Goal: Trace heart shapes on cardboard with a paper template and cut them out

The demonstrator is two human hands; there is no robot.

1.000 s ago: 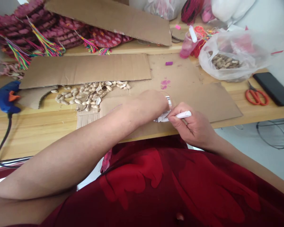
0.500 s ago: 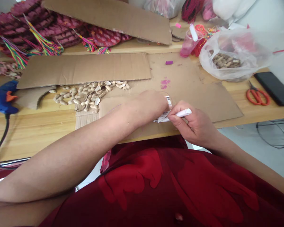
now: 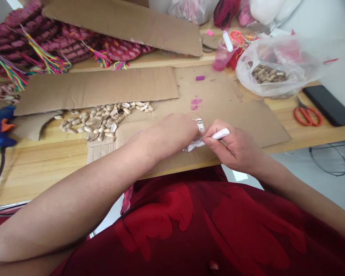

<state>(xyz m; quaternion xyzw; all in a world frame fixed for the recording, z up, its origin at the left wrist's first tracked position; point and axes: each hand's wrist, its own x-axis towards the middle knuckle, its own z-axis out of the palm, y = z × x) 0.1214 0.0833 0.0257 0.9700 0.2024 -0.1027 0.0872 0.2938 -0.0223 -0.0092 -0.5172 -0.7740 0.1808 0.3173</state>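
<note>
In the head view my right hand [image 3: 232, 147] is closed around a white marker [image 3: 220, 133], thumb and fingers pinching its barrel, which slants down to the left. Close against it, my left hand [image 3: 176, 132] is bent over the cardboard sheet [image 3: 238, 115] with its back towards me. Its fingers are curled under and hidden. A white piece with black print [image 3: 200, 125] shows beside the left knuckles, and more print shows below them. How the left fingers grip it is hidden. A purple marker cap [image 3: 200, 78] lies farther back, near magenta ink smudges [image 3: 196, 102].
Peanuts [image 3: 103, 119] lie to the left, by a cardboard strip [image 3: 103, 86] and a blue glue gun [image 3: 1, 126]. At right are a plastic bag [image 3: 299, 69] of peanuts, orange-handled scissors [image 3: 308, 115] and a black phone [image 3: 330, 103]. A pink cup [image 3: 221, 57] holds another white marker.
The whole view has shifted slightly, so most things sit a little farther left. Both hands keep nearly the same pose, and the right hand still holds the marker.
</note>
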